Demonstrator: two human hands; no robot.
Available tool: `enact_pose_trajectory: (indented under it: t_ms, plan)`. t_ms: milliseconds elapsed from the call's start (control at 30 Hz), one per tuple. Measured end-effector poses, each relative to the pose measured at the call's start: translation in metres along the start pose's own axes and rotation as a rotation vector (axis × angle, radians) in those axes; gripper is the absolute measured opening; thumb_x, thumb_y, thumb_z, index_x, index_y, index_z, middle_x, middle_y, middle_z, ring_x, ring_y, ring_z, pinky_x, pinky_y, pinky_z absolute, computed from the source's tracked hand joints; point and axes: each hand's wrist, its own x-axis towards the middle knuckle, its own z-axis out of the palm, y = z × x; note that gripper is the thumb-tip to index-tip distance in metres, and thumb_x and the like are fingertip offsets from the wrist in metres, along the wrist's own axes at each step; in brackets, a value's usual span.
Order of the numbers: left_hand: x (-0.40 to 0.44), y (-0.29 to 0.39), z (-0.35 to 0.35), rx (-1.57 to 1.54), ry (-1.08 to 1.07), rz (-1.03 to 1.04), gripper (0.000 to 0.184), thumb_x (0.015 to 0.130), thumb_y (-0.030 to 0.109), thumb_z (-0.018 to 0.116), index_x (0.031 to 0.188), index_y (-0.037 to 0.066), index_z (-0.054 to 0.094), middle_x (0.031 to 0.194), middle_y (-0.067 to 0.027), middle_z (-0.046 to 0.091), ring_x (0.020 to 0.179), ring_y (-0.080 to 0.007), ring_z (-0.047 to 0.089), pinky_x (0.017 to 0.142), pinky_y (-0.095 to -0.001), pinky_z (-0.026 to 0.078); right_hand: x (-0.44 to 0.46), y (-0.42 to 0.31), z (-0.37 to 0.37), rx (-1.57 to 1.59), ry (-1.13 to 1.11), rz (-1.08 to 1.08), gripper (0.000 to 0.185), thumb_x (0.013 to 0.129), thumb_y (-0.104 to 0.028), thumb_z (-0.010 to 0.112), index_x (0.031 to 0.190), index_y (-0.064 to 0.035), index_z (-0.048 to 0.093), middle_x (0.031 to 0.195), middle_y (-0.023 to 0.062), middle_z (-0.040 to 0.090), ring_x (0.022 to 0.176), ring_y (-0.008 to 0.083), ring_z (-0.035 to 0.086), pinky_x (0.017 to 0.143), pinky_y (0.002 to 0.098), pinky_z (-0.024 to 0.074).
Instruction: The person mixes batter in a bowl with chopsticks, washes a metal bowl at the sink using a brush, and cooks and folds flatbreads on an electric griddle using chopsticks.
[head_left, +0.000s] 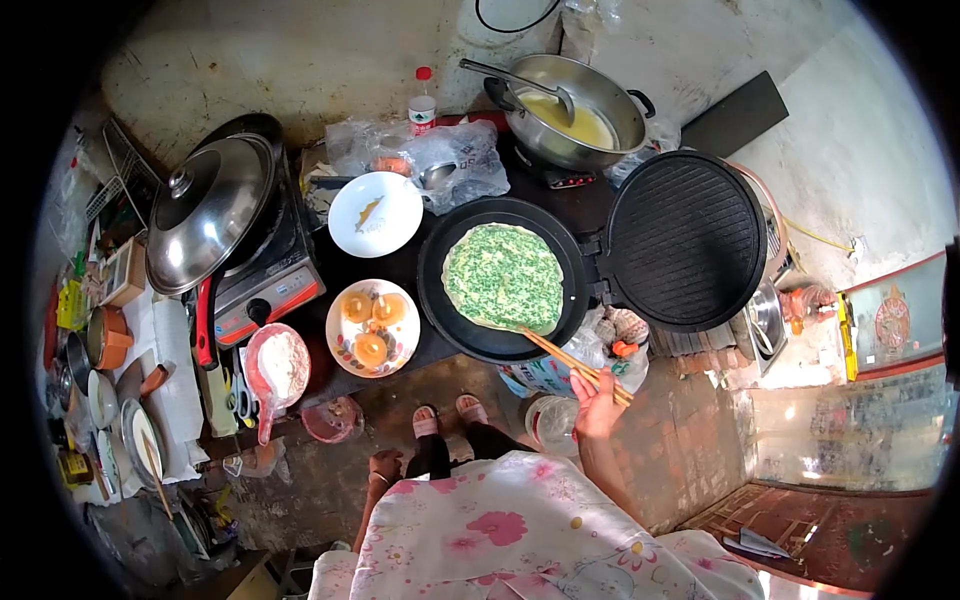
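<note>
My right hand [597, 405] is closed around a pair of wooden chopsticks [558, 356]. Their tips meet the near edge of a round, flat pancake [503, 277], pale and densely flecked with green. It lies in the black lower pan of an electric griddle [432, 300], whose ridged lid [688, 240] is swung back to the right. Down beside my body, my left hand [385, 465] hangs with its fingers curled in, and nothing shows in it. Closest above that hand is a plate [345, 350] with several broken eggshells.
A steel pot [600, 75] with yellowish liquid and a ladle [520, 78] stands behind the griddle. A white plate [375, 235], a pink bowl of flour [285, 365] and a lidded wok [215, 210] on a gas stove [270, 300] are left. A plastic bottle [550, 425] is below.
</note>
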Motion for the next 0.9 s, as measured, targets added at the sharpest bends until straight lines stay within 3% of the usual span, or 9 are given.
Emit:
enact_pose_trajectory:
  t_ms: [200, 233, 300, 333, 633, 733, 833, 900]
  plan:
    - [0.011, -0.013, -0.008, 0.512, -0.128, 0.582, 0.014, 0.073, 0.012, 0.051, 0.075, 0.002, 0.06, 0.048, -0.0038, 0.045, 0.037, -0.0138, 0.043, 0.033, -0.0298, 0.034, 0.007, -0.013, 0.009, -0.024, -0.089, -0.041, 0.019, 0.082, -0.016, 0.052, 0.092, -0.0011, 0.044, 0.08, 0.0114, 0.055, 0.069, 0.0259, 0.061, 0.061, 0.0317, 0.0538]
    - [0.012, -0.011, -0.01, 0.486, -0.142, 0.589, 0.014, 0.073, 0.013, 0.051, 0.075, 0.002, 0.06, 0.049, -0.0038, 0.046, 0.039, -0.014, 0.044, 0.034, -0.0302, 0.035, 0.009, -0.014, 0.01, -0.03, -0.08, -0.047, 0.019, 0.082, -0.016, 0.052, 0.092, -0.0011, 0.044, 0.08, 0.0114, 0.055, 0.069, 0.0259, 0.061, 0.061, 0.0317, 0.0538]
    - [-0.026, 0.032, 0.005, 0.14, -0.076, 0.068, 0.016, 0.074, 0.016, 0.05, 0.074, 0.004, 0.06, 0.05, -0.0024, 0.046, 0.039, -0.0134, 0.043, 0.033, -0.0293, 0.034, 0.014, -0.017, 0.025, -0.023, -0.101, -0.12, 0.021, 0.083, -0.018, 0.052, 0.087, 0.0013, 0.045, 0.077, 0.015, 0.056, 0.064, 0.0258, 0.062, 0.058, 0.0324, 0.0543]
    - [-0.024, 0.03, 0.005, 0.143, -0.079, 0.064, 0.016, 0.074, 0.016, 0.05, 0.074, 0.004, 0.06, 0.05, -0.0024, 0.046, 0.039, -0.0134, 0.043, 0.033, -0.0293, 0.034, 0.019, -0.019, 0.034, -0.025, -0.096, -0.121, 0.021, 0.083, -0.018, 0.052, 0.087, 0.0013, 0.045, 0.077, 0.015, 0.056, 0.064, 0.0258, 0.062, 0.058, 0.0324, 0.0543]
    - [-0.023, 0.007, 0.0, 0.13, 0.033, 0.057, 0.017, 0.075, 0.018, 0.051, 0.074, 0.003, 0.059, 0.05, -0.0019, 0.044, 0.037, -0.013, 0.039, 0.032, -0.0279, 0.03, 0.06, -0.039, 0.123, -0.038, -0.261, -0.29, 0.023, 0.084, -0.013, 0.048, 0.094, 0.0072, 0.045, 0.074, 0.0193, 0.056, 0.058, 0.0251, 0.061, 0.055, 0.0312, 0.0541]
    - [-0.013, -0.027, -0.011, -0.165, -0.177, 0.391, 0.019, 0.076, 0.019, 0.051, 0.072, 0.003, 0.06, 0.049, -0.003, 0.046, 0.037, -0.0137, 0.041, 0.033, -0.0284, 0.032, 0.07, -0.037, 0.13, -0.038, -0.289, -0.292, 0.023, 0.084, -0.013, 0.047, 0.095, 0.0073, 0.045, 0.075, 0.0196, 0.056, 0.058, 0.0258, 0.061, 0.054, 0.0313, 0.0541]
    - [0.003, -0.043, -0.015, 0.33, -0.067, 0.596, 0.02, 0.075, 0.019, 0.052, 0.069, 0.002, 0.061, 0.049, -0.0043, 0.048, 0.039, -0.0143, 0.043, 0.035, -0.0284, 0.034, 0.071, -0.04, 0.133, -0.051, -0.285, -0.298, 0.022, 0.084, -0.012, 0.047, 0.095, 0.0071, 0.044, 0.075, 0.0193, 0.056, 0.059, 0.027, 0.061, 0.055, 0.0317, 0.0541]
    - [-0.01, -0.036, -0.012, 0.355, -0.009, 0.495, 0.02, 0.074, 0.019, 0.053, 0.069, 0.002, 0.062, 0.05, -0.0048, 0.05, 0.041, -0.0142, 0.045, 0.037, -0.0277, 0.035, 0.069, -0.044, 0.135, -0.061, -0.279, -0.301, 0.022, 0.084, -0.012, 0.046, 0.095, 0.0065, 0.044, 0.076, 0.0189, 0.056, 0.06, 0.0273, 0.061, 0.056, 0.0322, 0.0541]
